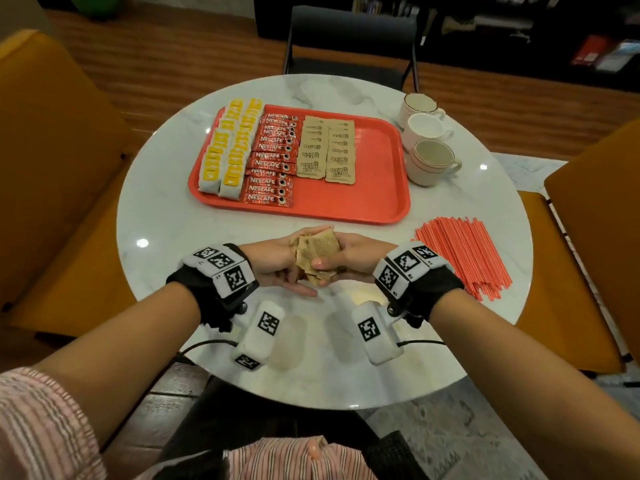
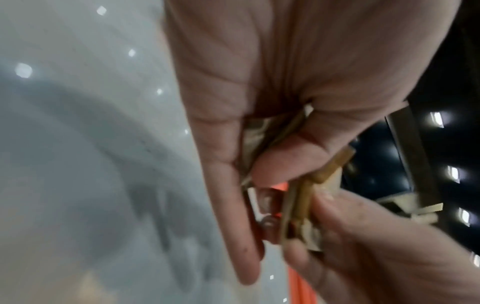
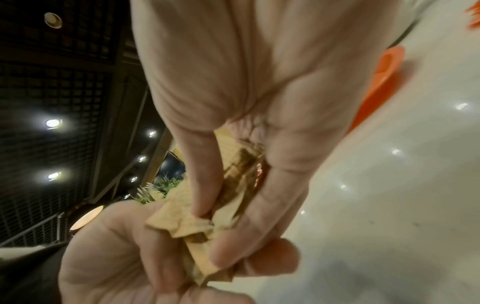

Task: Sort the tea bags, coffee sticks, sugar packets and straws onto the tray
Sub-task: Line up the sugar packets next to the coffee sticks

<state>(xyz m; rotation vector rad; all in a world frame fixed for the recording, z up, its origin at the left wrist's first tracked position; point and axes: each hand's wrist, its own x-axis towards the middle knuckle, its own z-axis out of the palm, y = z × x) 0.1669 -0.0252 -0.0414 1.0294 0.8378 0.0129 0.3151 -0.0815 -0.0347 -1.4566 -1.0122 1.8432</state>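
Observation:
A bundle of brown sugar packets (image 1: 317,252) is held between both hands just above the table, near the tray's front edge. My left hand (image 1: 284,268) grips it from the left, with the thumb pressing the packets (image 2: 272,131) against the fingers. From the right, my right hand (image 1: 341,261) pinches the same packets (image 3: 233,174) between thumb and fingers. The red tray (image 1: 363,202) carries rows of yellow tea bags (image 1: 228,147), red coffee sticks (image 1: 273,161) and sugar packets (image 1: 327,147); its right part is bare. Orange straws (image 1: 464,254) lie heaped on the table at the right.
Three white cups (image 1: 426,133) stand right of the tray on the round marble table (image 1: 166,220). A dark chair (image 1: 349,39) stands behind the table, and orange seats flank it on both sides.

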